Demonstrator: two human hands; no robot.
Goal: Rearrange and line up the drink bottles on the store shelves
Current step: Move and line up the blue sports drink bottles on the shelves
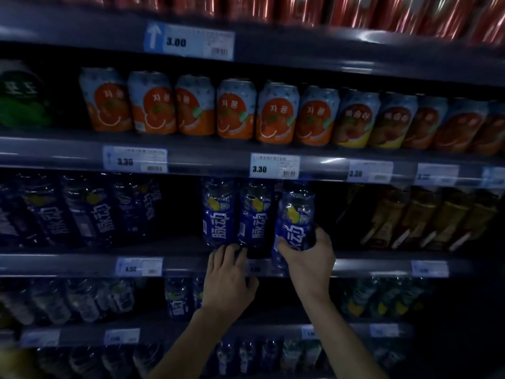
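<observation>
Progress: partway, by the look of it. Two upright blue bottles (236, 214) stand side by side at the front of the middle shelf (188, 265), centre of the frame.
In play: a third blue bottle (295, 217) sits just right of that pair. It is tilted, with its base out past the shelf lip, so it is not yet set down.
Left to do: slot that third one in beside the pair. Then there is the dark gap to the pair's left, and the leaning blue bottles (68, 212) at the left of the frame look unsorted.
Right hand (308, 259): its fingers (323, 236) are wrapped round the lower part of the tilted bottle, thumb on the label side, a full grip.
Left hand (228, 280): its fingers (226, 253) are spread and fairly straight. The tips touch the bases of the pair at the shelf edge, steadying rather than gripping.
Neighbours: orange cans (237, 113) on the shelf above, amber bottles (423, 217) at right.
</observation>
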